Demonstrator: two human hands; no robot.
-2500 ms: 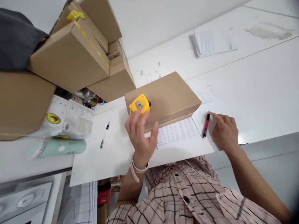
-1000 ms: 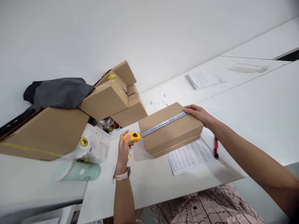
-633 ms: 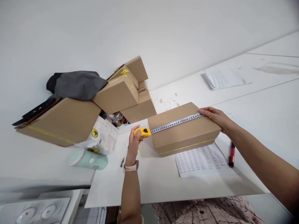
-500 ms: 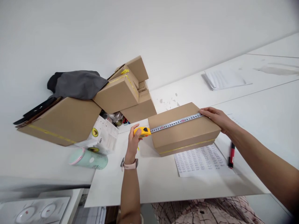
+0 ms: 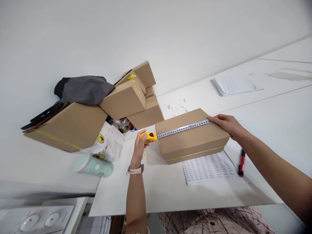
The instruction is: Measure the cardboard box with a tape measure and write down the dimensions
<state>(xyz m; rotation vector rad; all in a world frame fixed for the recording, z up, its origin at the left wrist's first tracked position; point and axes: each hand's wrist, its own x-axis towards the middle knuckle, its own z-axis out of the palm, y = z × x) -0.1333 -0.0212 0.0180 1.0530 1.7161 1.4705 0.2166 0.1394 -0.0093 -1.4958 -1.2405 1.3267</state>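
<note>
A brown cardboard box (image 5: 192, 140) with a yellow stripe along its near side stands in front of me. My left hand (image 5: 139, 148) is closed around the yellow case of a tape measure (image 5: 150, 137), just off the box's left edge. The silver blade (image 5: 182, 129) lies stretched lengthwise across the box top. At the box's right edge, my right hand (image 5: 226, 125) pinches the blade's far end against the cardboard; the tip itself is hidden by the fingers. A printed sheet (image 5: 207, 170) lies partly under the box.
Stacked cardboard boxes (image 5: 124, 100) and a dark grey cloth (image 5: 85, 89) stand at the left, near a mint-green bottle (image 5: 96, 165) and a white avocado-print carton (image 5: 112, 141). A red-and-black marker (image 5: 241, 162) lies right. Papers (image 5: 234, 85) rest farther back.
Both hands keep their hold on the tape measure, and the blade stays stretched over the box. Only the camera's view has shifted slightly.
</note>
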